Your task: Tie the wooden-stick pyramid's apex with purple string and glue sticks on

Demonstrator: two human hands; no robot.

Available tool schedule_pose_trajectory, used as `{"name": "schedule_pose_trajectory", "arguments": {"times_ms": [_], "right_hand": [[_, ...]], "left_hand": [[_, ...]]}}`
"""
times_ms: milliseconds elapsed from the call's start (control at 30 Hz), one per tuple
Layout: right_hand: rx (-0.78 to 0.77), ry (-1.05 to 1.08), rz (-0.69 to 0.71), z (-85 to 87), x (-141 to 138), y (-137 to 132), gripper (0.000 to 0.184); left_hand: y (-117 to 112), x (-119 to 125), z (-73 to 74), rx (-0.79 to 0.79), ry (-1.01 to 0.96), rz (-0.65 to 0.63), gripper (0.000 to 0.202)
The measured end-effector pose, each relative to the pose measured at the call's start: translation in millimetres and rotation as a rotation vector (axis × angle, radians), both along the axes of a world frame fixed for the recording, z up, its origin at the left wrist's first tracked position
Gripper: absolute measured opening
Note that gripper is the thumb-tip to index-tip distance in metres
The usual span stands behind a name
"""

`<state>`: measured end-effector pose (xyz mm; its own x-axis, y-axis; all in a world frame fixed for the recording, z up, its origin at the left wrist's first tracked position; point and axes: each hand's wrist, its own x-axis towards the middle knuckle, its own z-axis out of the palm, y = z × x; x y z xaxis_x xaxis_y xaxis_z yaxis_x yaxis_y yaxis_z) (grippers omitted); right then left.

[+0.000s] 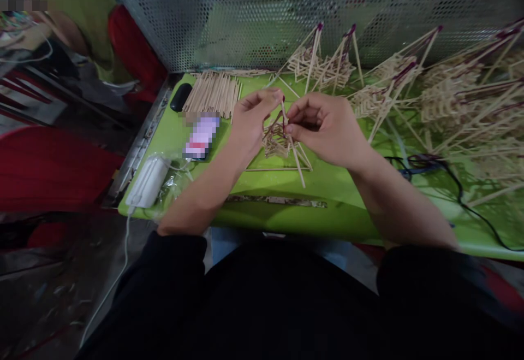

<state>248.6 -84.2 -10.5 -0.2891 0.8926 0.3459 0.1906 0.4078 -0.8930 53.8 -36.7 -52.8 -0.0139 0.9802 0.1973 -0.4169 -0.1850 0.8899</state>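
A small frame of thin wooden sticks (275, 144) stands on the green table (339, 215) in front of me, its layered middle lying between splayed stick legs. My left hand (251, 119) is closed at the top of the frame, pinching the sticks where they meet. Dark purple cord (284, 115) runs down from that tip. With thumb and forefinger together, my right hand (329, 128) grips the cord just below and to the right of the tip. The fingers partly cover the binding.
Loose sticks (213, 93) lie in a pile at the back left, near a phone (202, 137) and a white power bank (148, 181). Several finished-looking stick frames (380, 95) crowd the right side. A flat patterned strip (276, 200) lies near the front edge. Black cord (454, 177) trails right.
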Motion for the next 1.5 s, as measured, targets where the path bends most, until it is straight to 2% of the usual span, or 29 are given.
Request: {"name": "schedule_pose_trajectory", "arguments": {"times_ms": [133,267,467,567,700,767,833,933,1000,1067,1133,1267,1367,1500], "right_hand": [[-0.039,0.073,0.031,-3.2,-0.5,4.6,0.021],[-0.118,0.149,0.066,-8.0,2.0,11.9,0.030],[-0.178,0.196,0.090,-17.3,-3.0,16.2,0.054],[-0.161,0.192,0.086,-20.1,-7.5,13.9,0.063],[-0.050,0.109,0.043,-18.2,-4.8,12.1,0.058],[0.045,0.030,-0.041,-18.6,-0.8,15.3,0.051],[0.106,-0.065,-0.096,-22.3,1.7,21.5,0.041],[0.144,-0.177,-0.078,-32.0,0.3,32.2,0.036],[0.159,-0.219,-0.068,-37.4,-2.7,37.0,0.040],[0.153,-0.251,-0.065,-39.5,-5.3,38.8,0.035],[0.137,-0.274,-0.061,-38.6,-6.7,38.5,0.022],[0.119,-0.257,-0.056,-33.3,-7.4,36.5,0.010],[0.122,-0.200,-0.042,-30.9,-5.3,32.4,0.010],[0.149,-0.163,-0.056,-33.1,2.9,19.3,0.012]], "left_hand": [[3.7,-1.4,-5.7,0.013,0.009,0.038,0.030],[2.4,-4.2,-11.6,0.142,0.205,0.156,0.038],[-11.3,-9.5,-6.4,0.348,0.460,0.015,0.058],[-13.8,-11.5,-3.2,0.387,0.508,0.053,0.045],[-12.7,-19.0,3.5,0.391,0.557,0.084,0.031],[-12.6,-26.1,9.9,0.391,0.568,0.047,0.030],[-13.6,-35.3,17.3,0.363,0.588,-0.051,0.028],[-15.2,-51.1,26.3,0.299,0.673,-0.231,0.025],[-13.6,-60.6,28.9,0.291,0.756,-0.254,0.024],[-8.6,-67.2,28.3,0.312,0.807,-0.150,0.023],[-1.6,-69.9,24.9,0.355,0.820,0.013,0.020],[5.9,-66.3,16.8,0.478,0.858,0.242,0.015],[0.4,-61.2,14.3,0.518,0.910,0.314,0.026],[-8.7,-56.6,11.5,0.525,0.933,0.338,0.041]]}}
